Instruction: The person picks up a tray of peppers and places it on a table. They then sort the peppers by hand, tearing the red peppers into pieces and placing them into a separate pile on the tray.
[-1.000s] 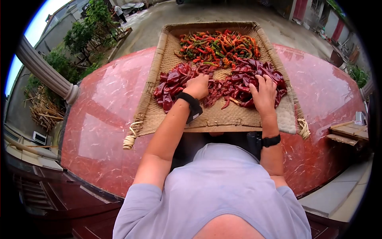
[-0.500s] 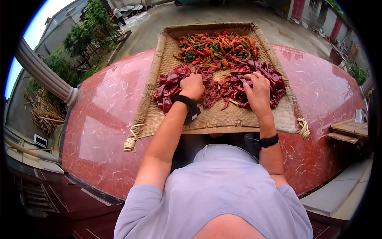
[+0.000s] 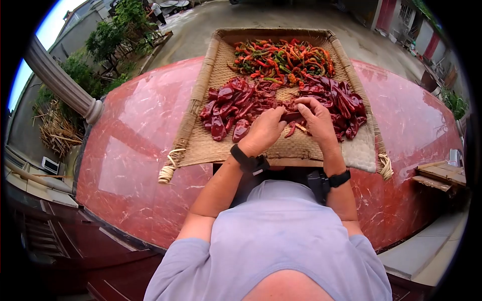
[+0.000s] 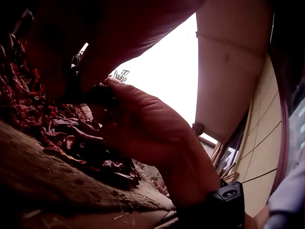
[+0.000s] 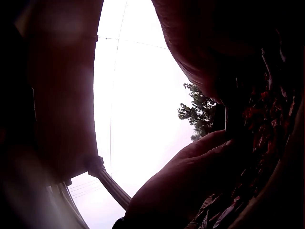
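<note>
In the head view both hands meet over the front middle of a woven tray [image 3: 197, 118]. A dark red dried chili pepper [image 3: 290, 116] spans the gap between their fingertips. My left hand [image 3: 265, 129] pinches its left end, and my right hand [image 3: 317, 122] grips the other with thumb and curled fingers. Seen from the left wrist, the right hand [image 4: 147, 119] has its thumb against a dark, shadowed piece. Large glossy red peppers lie in a left heap [image 3: 226, 103] and a right heap [image 3: 346, 103], with small crumpled dark red ones between them.
Thin orange, red and green chilies [image 3: 281, 57] fill the tray's far end. Under the tray spreads a polished red stone floor [image 3: 135, 135]. A column [image 3: 65, 80] and plants stand at left, wooden boards [image 3: 439, 174] at right. Another person [image 3: 158, 13] is far back.
My left hand has left the left heap and moved right and nearer the body. The right hand has come off the right heap, and the two now meet at a dried chili pepper.
</note>
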### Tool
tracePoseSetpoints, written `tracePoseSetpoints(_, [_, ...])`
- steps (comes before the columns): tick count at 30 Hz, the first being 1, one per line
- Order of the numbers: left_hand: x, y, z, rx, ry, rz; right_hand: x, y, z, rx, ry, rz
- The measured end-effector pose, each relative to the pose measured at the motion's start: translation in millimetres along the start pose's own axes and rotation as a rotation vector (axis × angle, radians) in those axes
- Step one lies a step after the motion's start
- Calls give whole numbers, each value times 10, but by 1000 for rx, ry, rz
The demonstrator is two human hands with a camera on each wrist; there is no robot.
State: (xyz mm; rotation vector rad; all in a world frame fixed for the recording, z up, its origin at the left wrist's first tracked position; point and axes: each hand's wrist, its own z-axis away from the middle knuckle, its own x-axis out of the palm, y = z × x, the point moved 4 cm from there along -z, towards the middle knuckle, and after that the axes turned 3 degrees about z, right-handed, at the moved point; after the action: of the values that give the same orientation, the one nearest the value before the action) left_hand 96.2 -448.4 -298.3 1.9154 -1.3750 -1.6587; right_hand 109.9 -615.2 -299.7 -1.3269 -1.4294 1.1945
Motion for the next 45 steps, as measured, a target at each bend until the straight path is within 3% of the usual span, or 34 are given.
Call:
tracePoseSetpoints(2, [-18, 50, 47, -72, -10, -44, -125, -229, 62, 18, 226, 264])
tracePoseSetpoints(4, [1, 47, 54, -92, -6, -42, -288, -349, 86, -246, 444, 552])
tracePoseSetpoints(6, [50, 46, 50, 9, 63, -55, -408, -398, 122, -419, 594, 993])
tracePoseSetpoints(7, [70, 73, 48, 59, 99, -61, -456, -373, 137, -364, 586, 1127])
tracePoseSetpoints(10, [236, 240, 46, 153, -55, 229, -573, -204, 122, -133, 455, 1256])
tracePoseSetpoints(14, [304, 136, 44, 268, -39, 122, -417, -378, 204, -423, 546, 1129])
tracePoseSetpoints(15, [174, 151, 75, 98, -62, 92, -338, -470, 230, -416, 443, 1024])
tracePoseSetpoints(16, [17, 179, 106, 13, -28, -33, -276, -469, 225, -232, 281, 690])
tracePoseSetpoints(18, [-281, 163, 159, -149, 36, -285, -120, -435, 273, -1, -27, 578])
tracePoseSetpoints(20, [-453, -125, 205, -294, 81, -515, -15, -320, 295, -130, -182, 839])
tracePoseSetpoints(22, [-583, -242, 271, -300, 115, -693, 77, -271, 330, -124, -176, 939])
tracePoseSetpoints(25, [-605, -366, 284, -461, -106, -655, 112, -150, 301, -118, -242, 1076])
tracePoseSetpoints(28, [-590, -378, 293, -493, -140, -615, 23, -45, 261, -154, -156, 1252])
tracePoseSetpoints(31, [-629, -258, 300, -493, -134, -579, 6, -85, 249, -106, -171, 1145])
tracePoseSetpoints(34, [-630, 63, 306, -255, -86, -318, 187, -362, 298, -120, -199, 733])
tracePoseSetpoints(35, [-553, 71, 260, -240, -123, -214, 266, -382, 301, -320, -187, 699])
tracePoseSetpoints(38, [-310, 103, 169, -95, -75, -9, 389, -358, 277, -493, -202, 587])
tracePoseSetpoints(42, [-416, 113, 157, -213, 68, -82, 138, -263, 199, -326, -78, 739])
tracePoseSetpoints(45, [-542, -150, 152, -324, 64, -320, -128, -394, 172, -499, 298, 912])
